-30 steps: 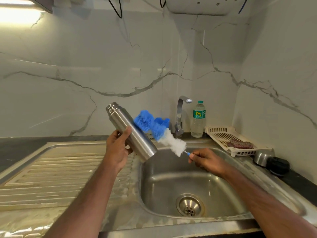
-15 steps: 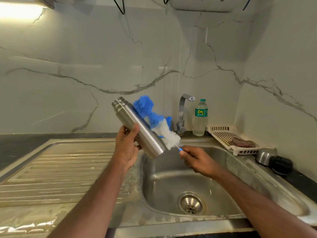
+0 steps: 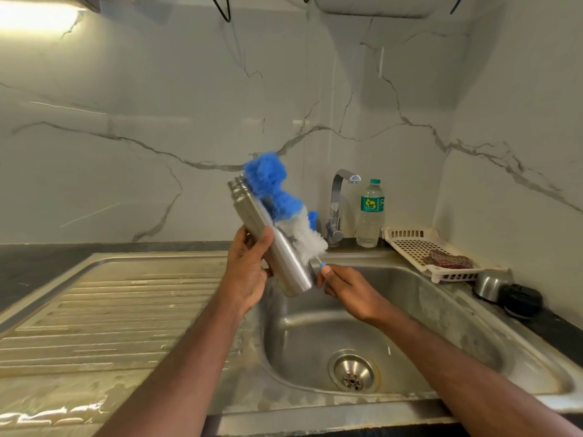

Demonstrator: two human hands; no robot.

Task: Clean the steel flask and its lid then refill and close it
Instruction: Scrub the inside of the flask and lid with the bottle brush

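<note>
Left hand (image 3: 249, 272) grips the steel flask (image 3: 271, 238) around mid-body, fingers wrapped behind, thumb across the front. Flask is held tilted over the near-left rim of the sink (image 3: 457, 313): threaded neck up and away from the grip, base down and toward the right hand. No cap on the neck.

Right hand (image 3: 344, 285) pinches the thin handle of the bottle brush (image 3: 284, 209) just below the flask's base. Brush head (blue bristles at the tip, white nearer the handle) lies along the flask's outer wall on the side away from the left palm, touching it from above the thumb up to the neck.

Lid (image 3: 520, 299), dark, sits on the counter well to the right of both grips, beside a steel cup (image 3: 487, 283).

Handling estimate: flask is rigid, smooth metal, probably wet, so slippery; likely light if empty. Mid-body wrap looks adequate; a hold nearer the base would free more wall for scrubbing. Brush bristles soft, wire handle likely flexes under side load; a grip closer to the bristles would probably give firmer pressure.

Step judged: outer scrub. Refill and closing not yet done.
</note>
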